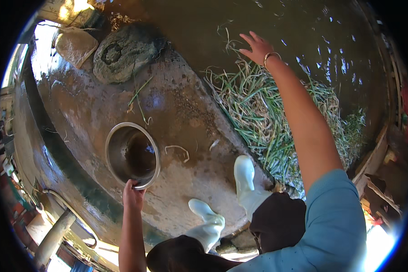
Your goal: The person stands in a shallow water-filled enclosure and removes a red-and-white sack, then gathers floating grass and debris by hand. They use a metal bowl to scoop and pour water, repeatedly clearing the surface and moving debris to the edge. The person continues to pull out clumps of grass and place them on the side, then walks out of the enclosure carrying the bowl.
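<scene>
A round metal basin [116, 167] is held by its near rim in my left hand [133, 194], the thumb hooked over the edge. The basin looks dark and wet inside; whether it holds water I cannot tell. My right arm reaches far forward over a heap of green and dry grass stalks [267, 113]. Beyond the heap, my right hand [257, 47] is held out above brown water [303, 27], its fingers spread and nothing in them. A bracelet circles the right wrist. A few pale stalks stick up beside the fingertips.
My white boots [245, 174] stand on a wet concrete slab [177, 118] with a straight edge along the grass and water. Two large stones, one grey [122, 54] and one tan [76, 46], lie at the far left. A wooden post [54, 238] is at the lower left.
</scene>
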A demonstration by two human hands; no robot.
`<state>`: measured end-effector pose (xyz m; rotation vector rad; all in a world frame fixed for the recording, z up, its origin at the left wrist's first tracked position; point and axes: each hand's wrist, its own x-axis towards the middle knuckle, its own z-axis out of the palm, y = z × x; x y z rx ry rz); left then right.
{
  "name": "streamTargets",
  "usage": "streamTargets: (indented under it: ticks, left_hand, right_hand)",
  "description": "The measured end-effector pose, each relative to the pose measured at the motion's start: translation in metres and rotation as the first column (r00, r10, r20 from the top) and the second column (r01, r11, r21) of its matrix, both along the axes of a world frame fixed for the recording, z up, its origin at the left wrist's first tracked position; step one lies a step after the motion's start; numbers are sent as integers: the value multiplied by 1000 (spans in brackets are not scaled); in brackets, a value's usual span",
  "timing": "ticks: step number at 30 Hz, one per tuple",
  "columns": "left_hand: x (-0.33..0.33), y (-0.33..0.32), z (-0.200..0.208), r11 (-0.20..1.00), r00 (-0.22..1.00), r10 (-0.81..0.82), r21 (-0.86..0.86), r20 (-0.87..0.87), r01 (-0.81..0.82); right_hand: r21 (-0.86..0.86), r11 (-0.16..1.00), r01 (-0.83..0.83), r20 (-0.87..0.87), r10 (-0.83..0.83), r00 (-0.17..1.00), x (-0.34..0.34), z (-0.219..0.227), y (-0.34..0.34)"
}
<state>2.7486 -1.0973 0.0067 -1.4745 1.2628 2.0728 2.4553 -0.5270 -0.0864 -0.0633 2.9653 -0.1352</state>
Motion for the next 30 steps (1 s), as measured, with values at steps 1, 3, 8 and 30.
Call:
streamTargets:
  ticks: [1, 3, 8, 30]
  left_hand:
    - [-11, -3, -13, 998, 998, -47, -39, 32, 48]
    - [-29, -5, -32, 992, 994, -94, -78, 49, 98]
    - [-61, 13, -39, 979, 983, -175, -94, 50, 179]
    - [-121, 145, -84, 974, 976, -217, 67, -3, 216]
  right_hand:
    - [6, 1000, 1, -20, -1, 1000, -13, -20, -5]
    - [-8, 1000, 16, -31, -16, 999, -34, -51, -17]
    - [-202, 975, -88, 341, 155, 927, -21, -72, -56]
    - [313, 932, -182, 949, -300, 95, 539, -71, 189]
